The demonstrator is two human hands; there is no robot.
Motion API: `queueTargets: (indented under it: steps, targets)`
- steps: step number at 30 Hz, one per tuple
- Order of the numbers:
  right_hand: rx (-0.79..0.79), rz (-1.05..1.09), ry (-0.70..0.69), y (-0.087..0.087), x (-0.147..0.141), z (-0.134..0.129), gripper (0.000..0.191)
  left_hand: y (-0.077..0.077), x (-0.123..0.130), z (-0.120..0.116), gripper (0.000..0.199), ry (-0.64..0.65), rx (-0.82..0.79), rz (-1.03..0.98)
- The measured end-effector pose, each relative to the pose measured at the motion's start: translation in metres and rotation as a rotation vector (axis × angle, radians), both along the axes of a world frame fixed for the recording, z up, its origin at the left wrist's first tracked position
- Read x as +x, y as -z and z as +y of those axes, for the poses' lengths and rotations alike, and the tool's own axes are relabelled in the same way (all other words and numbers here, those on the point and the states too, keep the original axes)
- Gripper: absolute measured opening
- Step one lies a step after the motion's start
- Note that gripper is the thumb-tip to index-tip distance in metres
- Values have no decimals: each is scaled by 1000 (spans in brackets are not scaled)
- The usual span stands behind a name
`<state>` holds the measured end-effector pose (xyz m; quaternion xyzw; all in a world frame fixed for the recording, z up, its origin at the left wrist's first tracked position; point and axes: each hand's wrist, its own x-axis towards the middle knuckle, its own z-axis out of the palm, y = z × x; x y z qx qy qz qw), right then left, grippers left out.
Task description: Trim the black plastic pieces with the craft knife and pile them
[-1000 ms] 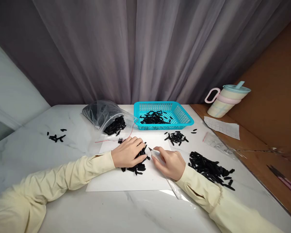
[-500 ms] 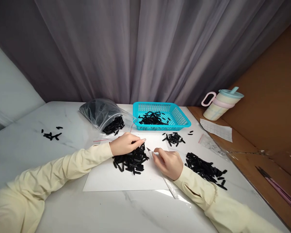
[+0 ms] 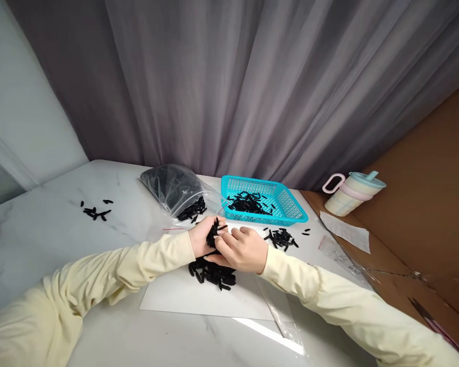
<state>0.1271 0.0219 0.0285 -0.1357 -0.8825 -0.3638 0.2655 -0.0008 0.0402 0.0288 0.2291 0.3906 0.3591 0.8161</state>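
Bunch of black pieces (image 3: 213, 234) sits in left hand (image 3: 201, 238), fingers curled around it, over black pile (image 3: 216, 276) on white sheet (image 3: 168, 298). Right hand (image 3: 243, 251) touches the bunch; cannot tell whether its bent fingers grip a piece. Beyond: clear bag (image 3: 172, 187) and blue basket (image 3: 275, 219), both holding black pieces.

Looks like you're in a homey work corner tbh: marble-look table (image 3: 34, 234), grey curtain (image 3: 191, 92), handled tumbler (image 3: 342, 204) off right.

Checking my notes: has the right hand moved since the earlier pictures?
Yes; the right hand shifted left relative to the blue basket, toward the left hand.
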Motion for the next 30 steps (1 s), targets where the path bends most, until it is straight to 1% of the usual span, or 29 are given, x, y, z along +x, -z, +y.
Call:
queueTargets:
  steps: [4,6,10,12,15,16,18,19,20,22,24,25,26,27,28,30]
  targets:
    - [-141,8,197,11,-5,-15,29,9,2,-4,33,-55,-93,2]
    - [-204,20,278,14,-6,-23,26,12,3,-5,29,-74,-102,-15]
    - [-316,40,382,15,-6,-33,22,17,7,-10,24,-77,-82,-9]
    - [-395,39,398,13,-6,-36,23,17,10,-14,23,-91,-51,14]
    - [-519,48,352,9,-3,-41,24,15,12,-19,23,-103,13,52]
    - [-587,65,334,8,-1,-43,24,14,12,-20,23,-106,40,66]
    - [-804,137,298,5,3,-48,24,12,11,-22,24,-107,104,101]
    - [-956,202,279,4,5,-50,24,11,10,-22,25,-102,141,123]
    - [-1152,285,257,4,8,-52,25,10,9,-22,26,-94,181,146]
    - [-1669,472,199,6,14,-54,27,9,5,-22,28,-72,269,197]
    - [-2189,663,110,12,20,-54,28,9,1,-22,30,-46,348,241]
    - [-2375,751,54,16,23,-53,27,8,-2,-22,30,-26,392,263]
    - [-2488,834,-7,20,26,-51,26,8,-4,-22,31,2,444,294]
    - [-2537,909,-62,23,29,-50,26,8,-7,-22,31,41,498,331]
    - [-2552,963,-104,26,31,-48,25,8,-10,-22,31,87,552,374]
    - [-2557,1004,-147,31,34,-46,25,8,-15,-21,32,175,646,457]
